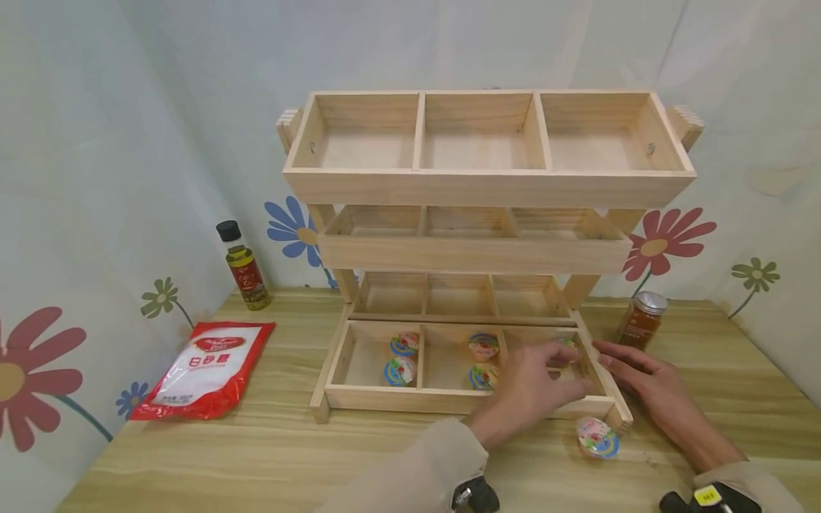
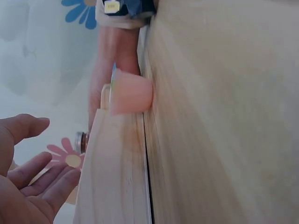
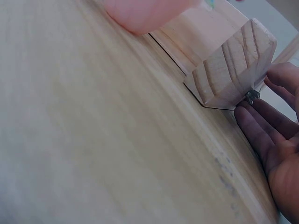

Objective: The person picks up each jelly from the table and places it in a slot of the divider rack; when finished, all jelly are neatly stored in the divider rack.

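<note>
My left hand (image 1: 532,388) hovers over the right compartment of the lowest tray, fingers parted with nothing between them in the left wrist view. Beneath it, a jelly cup (image 1: 567,343) shows partly in that compartment, the rest hidden by the hand. My right hand (image 1: 667,395) rests beside the rack's right leg, its fingers by the wooden foot (image 3: 231,70) in the right wrist view. Another jelly cup (image 1: 598,437) lies tilted on the table by the tray's front right corner. Two jelly cups (image 1: 400,371) sit in the left compartment and two jelly cups (image 1: 484,376) in the middle one.
A tiered wooden rack (image 1: 487,189) stands at the centre, its upper trays divided into compartments. On the left are an oil bottle (image 1: 246,274) and a red-and-white bag (image 1: 205,370). A silver-lidded jar (image 1: 641,320) stands behind my right hand.
</note>
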### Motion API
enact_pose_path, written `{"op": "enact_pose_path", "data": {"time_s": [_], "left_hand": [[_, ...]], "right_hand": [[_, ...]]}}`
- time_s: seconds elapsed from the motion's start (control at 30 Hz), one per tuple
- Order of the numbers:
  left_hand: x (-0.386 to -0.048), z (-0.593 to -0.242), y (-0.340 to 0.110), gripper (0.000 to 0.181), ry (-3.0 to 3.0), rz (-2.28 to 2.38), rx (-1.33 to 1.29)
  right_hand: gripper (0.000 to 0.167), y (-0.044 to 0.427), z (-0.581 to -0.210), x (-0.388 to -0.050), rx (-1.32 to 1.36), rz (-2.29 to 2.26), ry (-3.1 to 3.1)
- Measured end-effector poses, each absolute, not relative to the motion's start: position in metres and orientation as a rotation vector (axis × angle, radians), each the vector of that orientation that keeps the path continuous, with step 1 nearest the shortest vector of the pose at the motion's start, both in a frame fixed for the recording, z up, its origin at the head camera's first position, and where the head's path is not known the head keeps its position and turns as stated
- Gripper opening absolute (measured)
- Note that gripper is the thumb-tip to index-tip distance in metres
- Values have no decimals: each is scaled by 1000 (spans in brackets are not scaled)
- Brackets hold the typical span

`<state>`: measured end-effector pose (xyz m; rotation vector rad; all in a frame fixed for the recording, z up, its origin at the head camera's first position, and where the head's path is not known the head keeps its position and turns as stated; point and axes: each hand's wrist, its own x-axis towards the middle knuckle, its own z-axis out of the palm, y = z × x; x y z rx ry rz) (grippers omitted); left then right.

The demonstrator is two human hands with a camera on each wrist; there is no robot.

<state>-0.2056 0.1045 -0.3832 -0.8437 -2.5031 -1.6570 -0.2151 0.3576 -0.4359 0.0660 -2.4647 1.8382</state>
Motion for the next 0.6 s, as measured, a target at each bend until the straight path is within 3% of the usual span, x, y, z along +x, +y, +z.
{"op": "enact_pose_path", "data": {"time_s": [0.6], "left_hand": [[-175, -389, 93, 34, -2495, -1884, -1045]], "right_hand": [[50, 360, -437, -218, 48, 1721, -2537]]}}
